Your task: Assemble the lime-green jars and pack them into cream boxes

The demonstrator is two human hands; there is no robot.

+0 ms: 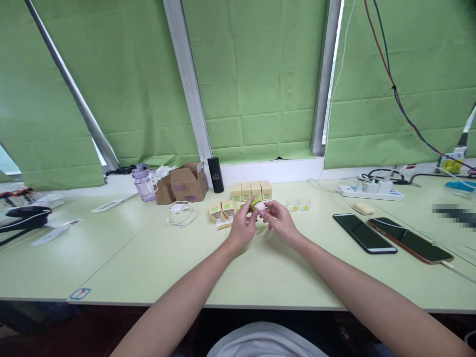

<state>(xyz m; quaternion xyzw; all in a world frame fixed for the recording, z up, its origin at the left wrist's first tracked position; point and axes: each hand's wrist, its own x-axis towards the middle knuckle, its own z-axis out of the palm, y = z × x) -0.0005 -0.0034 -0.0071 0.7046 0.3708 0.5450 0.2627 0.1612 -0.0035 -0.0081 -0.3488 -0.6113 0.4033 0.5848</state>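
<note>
Between my two hands, just above the table, is a small green-and-white object (257,205); its exact kind is too small to make out. The fingers of my left hand (243,225) close on its green side. My right hand (279,222) pinches the white part with thumb and fingertips. Just left of my left hand, opened small yellow boxes (223,212) with green labels lie with their flaps spread. Behind my hands stands a row of several closed yellow boxes (251,190). Small clear cases (298,205) with yellow spots inside sit to the right of them.
Two phones (364,233) lie on the right, with a power strip (372,191) and cables behind. At the back left stand a cardboard box (189,183), a purple bottle (143,185) and a black cylinder (215,175). A white charger (179,208) with coiled cable lies nearer.
</note>
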